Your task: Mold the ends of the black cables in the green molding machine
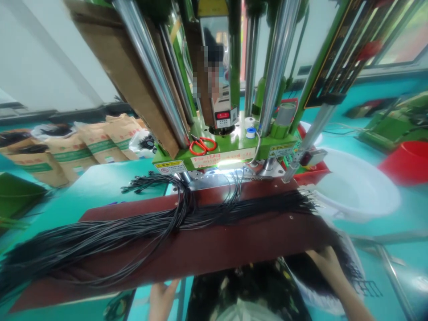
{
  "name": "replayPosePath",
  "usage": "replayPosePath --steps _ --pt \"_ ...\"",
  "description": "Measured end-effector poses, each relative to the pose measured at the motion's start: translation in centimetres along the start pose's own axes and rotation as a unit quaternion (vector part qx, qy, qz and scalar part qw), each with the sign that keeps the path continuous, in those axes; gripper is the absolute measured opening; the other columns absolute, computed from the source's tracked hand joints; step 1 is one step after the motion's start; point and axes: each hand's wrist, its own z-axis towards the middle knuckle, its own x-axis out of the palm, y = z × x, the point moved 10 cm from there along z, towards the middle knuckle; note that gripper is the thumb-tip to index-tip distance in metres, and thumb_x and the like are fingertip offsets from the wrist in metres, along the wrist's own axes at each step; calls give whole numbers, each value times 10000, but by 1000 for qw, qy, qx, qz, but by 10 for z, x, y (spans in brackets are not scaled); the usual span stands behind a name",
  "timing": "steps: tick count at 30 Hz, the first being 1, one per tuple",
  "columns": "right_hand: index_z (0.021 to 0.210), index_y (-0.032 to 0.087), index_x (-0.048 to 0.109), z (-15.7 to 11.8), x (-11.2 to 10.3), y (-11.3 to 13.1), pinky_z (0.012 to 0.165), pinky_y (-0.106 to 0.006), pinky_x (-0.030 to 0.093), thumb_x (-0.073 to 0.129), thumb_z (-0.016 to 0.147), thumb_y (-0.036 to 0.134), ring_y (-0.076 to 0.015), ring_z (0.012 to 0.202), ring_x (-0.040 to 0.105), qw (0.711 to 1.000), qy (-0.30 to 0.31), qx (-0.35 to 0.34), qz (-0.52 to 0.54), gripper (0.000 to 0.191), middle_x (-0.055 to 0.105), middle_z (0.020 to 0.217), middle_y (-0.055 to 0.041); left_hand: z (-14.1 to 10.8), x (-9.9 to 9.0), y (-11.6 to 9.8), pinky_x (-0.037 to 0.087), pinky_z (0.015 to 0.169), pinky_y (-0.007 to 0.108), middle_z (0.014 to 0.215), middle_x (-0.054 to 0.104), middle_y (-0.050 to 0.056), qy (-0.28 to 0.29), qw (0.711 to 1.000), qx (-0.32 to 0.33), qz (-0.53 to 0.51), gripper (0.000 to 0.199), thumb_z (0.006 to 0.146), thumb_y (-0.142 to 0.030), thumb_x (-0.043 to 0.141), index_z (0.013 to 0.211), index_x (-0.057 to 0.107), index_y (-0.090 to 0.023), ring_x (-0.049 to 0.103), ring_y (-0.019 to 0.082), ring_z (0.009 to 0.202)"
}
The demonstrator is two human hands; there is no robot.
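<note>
My left hand [162, 298] is at the near edge of the brown board [254, 245], low in the picture. Its thumb stands apart from the other fingers, whose tips the edge hides, and I see nothing held. At the board's right end is my right hand [326, 266], thumb reaching left, beside a white tub [355, 261] of black cables. Its other fingers are hidden. A long bundle of black cables [133, 227] lies across the board, with light metal-looking ends at the right. Some cables loop over the back edge toward the green press [174, 156].
Red-handled scissors [203, 146] and a blue-and-white tape roll [250, 133] lie on the press. Steel columns [281, 58] rise from it. A large white basin [361, 183] and a red bucket [406, 162] stand right. Paper sacks [72, 151] line the left back.
</note>
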Motion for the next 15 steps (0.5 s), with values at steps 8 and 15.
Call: replayPosePath --steps 8,15 --pt "932 166 612 -3 4 7 722 -389 508 649 576 493 -283 804 614 999 18 -33 5 485 669 773 -80 9 7 11 279 999 464 894 664 122 16 999 12 -32 736 402 -588 694 973 622 -129 521 344 1047" --pt "984 161 597 -1 9 5 788 -391 493 650 587 521 -287 882 605 995 89 -34 -5 539 671 890 -96 4 -18 -28 364 920 458 860 664 133 105 986 20 125 659 459 -584 662 941 630 -135 554 364 987"
